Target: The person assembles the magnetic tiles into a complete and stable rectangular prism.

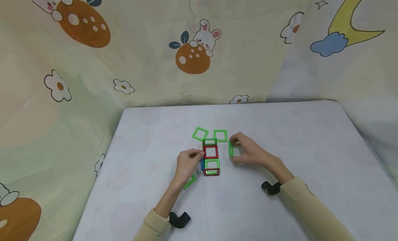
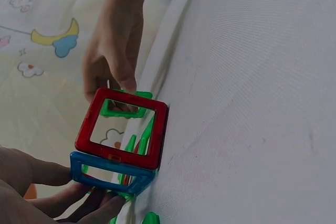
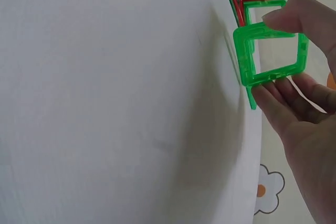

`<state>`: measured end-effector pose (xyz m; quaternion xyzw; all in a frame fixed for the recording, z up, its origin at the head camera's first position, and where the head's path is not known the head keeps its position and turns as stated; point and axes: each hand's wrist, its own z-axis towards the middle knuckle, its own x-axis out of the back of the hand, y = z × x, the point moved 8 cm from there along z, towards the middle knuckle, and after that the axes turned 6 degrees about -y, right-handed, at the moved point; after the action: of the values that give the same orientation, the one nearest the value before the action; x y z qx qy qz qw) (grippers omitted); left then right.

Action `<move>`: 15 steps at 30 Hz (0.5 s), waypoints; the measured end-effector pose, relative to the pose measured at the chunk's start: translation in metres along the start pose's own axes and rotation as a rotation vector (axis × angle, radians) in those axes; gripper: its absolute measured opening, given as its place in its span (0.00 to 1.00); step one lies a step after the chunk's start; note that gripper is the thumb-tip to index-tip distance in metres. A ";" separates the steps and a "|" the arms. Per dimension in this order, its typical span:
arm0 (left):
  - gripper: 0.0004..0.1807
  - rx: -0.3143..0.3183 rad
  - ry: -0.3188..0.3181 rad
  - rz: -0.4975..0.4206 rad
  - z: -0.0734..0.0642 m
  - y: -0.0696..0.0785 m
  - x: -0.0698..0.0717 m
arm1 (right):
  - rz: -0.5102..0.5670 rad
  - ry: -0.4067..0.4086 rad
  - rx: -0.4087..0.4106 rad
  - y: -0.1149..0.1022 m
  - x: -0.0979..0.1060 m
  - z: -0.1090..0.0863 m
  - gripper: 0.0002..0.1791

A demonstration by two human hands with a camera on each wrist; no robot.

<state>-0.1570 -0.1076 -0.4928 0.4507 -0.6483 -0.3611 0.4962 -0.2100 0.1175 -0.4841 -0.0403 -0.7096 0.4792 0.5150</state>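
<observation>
A small block built of see-through magnetic tiles stands mid-table, with a red square tile (image 1: 211, 146) on its upper face and green and red tiles nearer the front. My left hand (image 1: 187, 165) holds the block's left side. In the left wrist view, thumb and fingers are about a blue tile (image 2: 139, 181) that adjoins a red square (image 2: 161, 129). To the right of the block and apart from it, my right hand (image 1: 251, 152) pinches a green square tile (image 1: 230, 148) by opposite edges, thumb on one and fingertips on the other. The tile stands on edge.
Two green square frames lie behind the block, one tilted at the left (image 1: 195, 133) and one at the right (image 1: 220, 131). Another green tile (image 1: 193, 179) is partly hidden by the left wrist. Black wrist mounts (image 1: 179, 221) sit under both forearms. A patterned cloth (image 1: 149, 61) hangs behind the white table (image 1: 280, 123).
</observation>
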 end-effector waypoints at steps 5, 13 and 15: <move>0.13 0.002 0.001 -0.005 0.001 -0.001 0.001 | 0.023 0.002 0.020 -0.004 -0.005 0.007 0.34; 0.12 0.011 0.002 -0.009 0.003 -0.003 0.001 | 0.105 -0.005 0.037 -0.005 -0.014 0.020 0.33; 0.12 0.016 0.002 -0.007 0.003 -0.003 0.001 | 0.116 -0.010 0.036 -0.005 -0.016 0.023 0.33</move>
<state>-0.1589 -0.1092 -0.4956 0.4570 -0.6492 -0.3572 0.4920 -0.2178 0.0915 -0.4915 -0.0695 -0.6998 0.5212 0.4835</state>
